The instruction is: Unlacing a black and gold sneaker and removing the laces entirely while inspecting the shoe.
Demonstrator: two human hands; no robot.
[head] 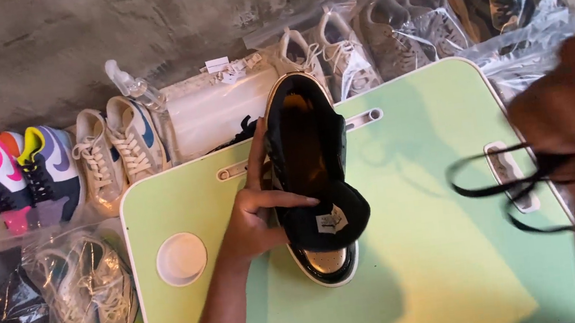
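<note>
Left hand (255,223) grips the black shoe (310,173) on the green counter (429,268), right hand (574,114) fingers pinching a black lace (499,184).

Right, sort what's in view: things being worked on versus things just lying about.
In hand:
black shoe, held by left hand
black lace, in right hand
green table

Lying about:
colourful sneakers
white sneakers
bagged shoes
spray bottle

A shoe (310,173) lies on the table (429,268), in the middle. The left hand (254,219) is on its left side. The right hand (574,114) is far to the right, holding a lace (499,184). More shoes (109,149) sit on the floor behind and left of the table.
</note>
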